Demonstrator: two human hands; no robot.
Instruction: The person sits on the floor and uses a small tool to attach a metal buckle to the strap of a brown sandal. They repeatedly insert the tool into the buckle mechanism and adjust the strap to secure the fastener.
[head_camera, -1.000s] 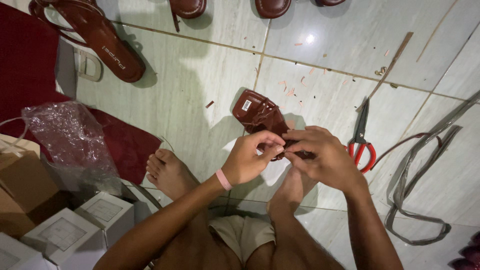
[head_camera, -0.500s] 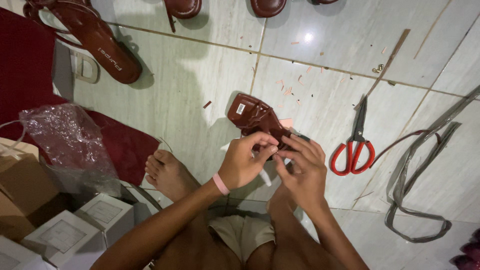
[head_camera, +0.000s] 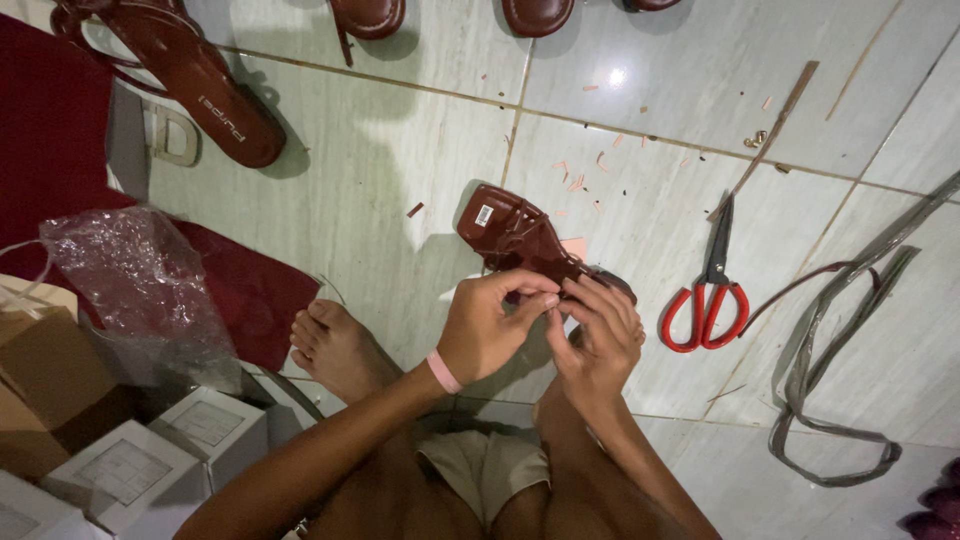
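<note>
While both hands meet at its near end, brown sandal (head_camera: 525, 240) extends away; L grip (head_camera: 490, 325) & R grip (head_camera: 598, 335) pinch its strap, w/ red scissors (head_camera: 708, 290) nearby on floor.

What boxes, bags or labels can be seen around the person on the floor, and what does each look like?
White sticker: small rectangle on the brown sandal in both hands.
Plastic bag: clear, crumpled, at left.
Cardboard box: brown, lower left.
White boxes: small, square-lidded, bottom left.
Pale lettering: on a brown sandal insole, upper left.
</note>
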